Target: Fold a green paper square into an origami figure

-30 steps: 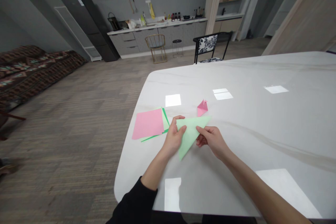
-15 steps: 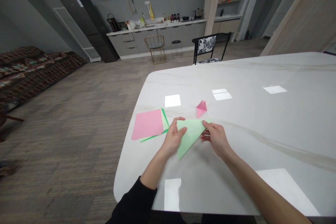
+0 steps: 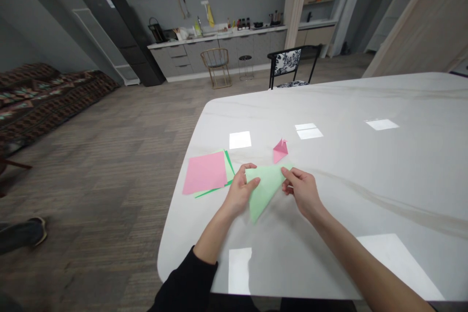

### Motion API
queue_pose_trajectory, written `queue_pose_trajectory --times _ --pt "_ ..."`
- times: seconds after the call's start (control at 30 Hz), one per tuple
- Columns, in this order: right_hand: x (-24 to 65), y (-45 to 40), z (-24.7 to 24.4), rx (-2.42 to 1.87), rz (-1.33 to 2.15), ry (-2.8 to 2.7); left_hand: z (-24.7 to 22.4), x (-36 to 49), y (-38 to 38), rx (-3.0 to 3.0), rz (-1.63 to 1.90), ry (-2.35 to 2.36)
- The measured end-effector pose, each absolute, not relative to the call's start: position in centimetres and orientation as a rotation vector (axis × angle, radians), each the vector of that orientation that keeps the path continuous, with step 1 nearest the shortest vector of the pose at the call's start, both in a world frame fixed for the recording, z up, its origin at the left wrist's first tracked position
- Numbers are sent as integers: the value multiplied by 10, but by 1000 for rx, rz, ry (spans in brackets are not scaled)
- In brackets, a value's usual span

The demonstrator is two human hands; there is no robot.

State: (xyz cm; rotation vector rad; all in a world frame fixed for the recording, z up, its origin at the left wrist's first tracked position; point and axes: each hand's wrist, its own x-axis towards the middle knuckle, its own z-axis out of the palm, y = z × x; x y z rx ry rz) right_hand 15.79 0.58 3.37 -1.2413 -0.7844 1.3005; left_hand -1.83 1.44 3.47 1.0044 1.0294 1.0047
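Observation:
A light green sheet of paper (image 3: 265, 187), folded into a triangle, is held above the table between both hands. My left hand (image 3: 239, 190) grips its left corner, thumb on top and fingers behind. At the upper right corner, my right hand (image 3: 302, 187) pinches the paper between thumb and fingers. The third corner points down toward me. Just beyond the paper stands a small folded pink origami figure (image 3: 281, 150), which looks like a bird. Left of my left hand lies a stack of square paper, with a pink sheet (image 3: 205, 173) on top and green sheets (image 3: 230, 168) showing beneath.
The white table (image 3: 351, 170) has a rounded left edge and bright light reflections. A patterned chair (image 3: 292, 66) stands at its far side. Another person's leg and shoe (image 3: 34, 231) show on the floor at left. Kitchen cabinets (image 3: 219, 51) line the back wall.
The paper's lower corner has shifted slightly right and bends a little more. Both hands keep their hold. Another person's leg has come further into view at the left.

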Motion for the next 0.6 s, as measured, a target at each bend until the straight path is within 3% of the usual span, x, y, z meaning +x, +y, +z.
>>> queue_pose_trajectory --times 0.27,0.6 --pt "174 8 46 -1269 1390 -1181 60 -44 15 1131 449 805" --pt "158 -5 41 -1237 1530 -1551 34 -10 13 1183 916 944"
